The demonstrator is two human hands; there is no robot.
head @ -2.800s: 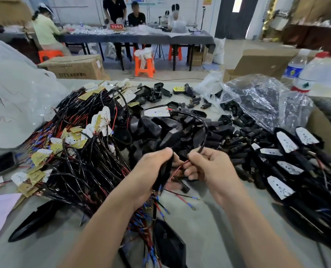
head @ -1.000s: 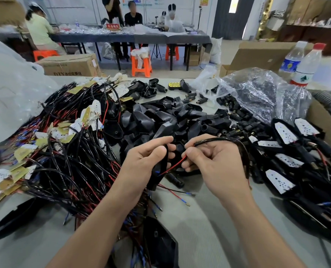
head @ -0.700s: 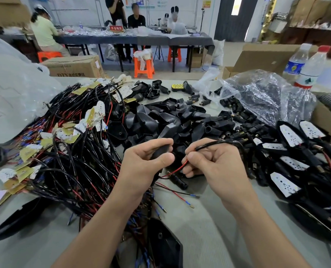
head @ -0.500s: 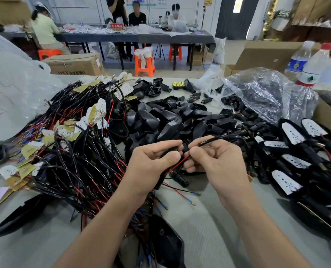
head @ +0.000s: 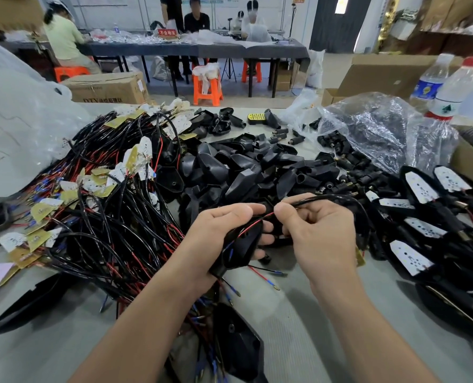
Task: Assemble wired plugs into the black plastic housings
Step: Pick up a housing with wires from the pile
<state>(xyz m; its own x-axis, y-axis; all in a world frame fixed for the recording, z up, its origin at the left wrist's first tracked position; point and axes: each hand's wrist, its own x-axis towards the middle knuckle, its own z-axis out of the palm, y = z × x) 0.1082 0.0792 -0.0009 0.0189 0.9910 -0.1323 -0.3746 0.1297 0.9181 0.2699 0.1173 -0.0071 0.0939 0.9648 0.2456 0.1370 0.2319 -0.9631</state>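
Spotter: Left hand (head: pixel 224 233) is gripping a black housing (head: pixel 242 247), fingers curling round its shell, hollow side facing us. Right hand (head: pixel 321 236) is pinching the lead just at the housing's top edge, thumb and forefinger closing on the red wire (head: pixel 254 223) where it is running down into the cavity.

Recorder: We are also noting the black cable (head: pixel 340 198) looping out over the right knuckles. Is the plug showing?

Spotter: We are not seeing it; the fingers are covering that end.

Recorder: Risks?

Spotter: We are judging two. The thin red wire could be getting nipped against the housing rim if the lead is going in at a slant. The loose loop is hanging just above the pile of empty housings (head: pixel 230 172) and could be snagging there on a pull.

Recorder: Writing?

Spotter: We are reading "DTY" on the carton (head: pixel 111 88), then characters too small to tell. The red sign (head: pixel 167 32) on the far table is saying 不合格区. The nearer bottle (head: pixel 451 92) is showing only a green triangle mark; its text is blurring out.
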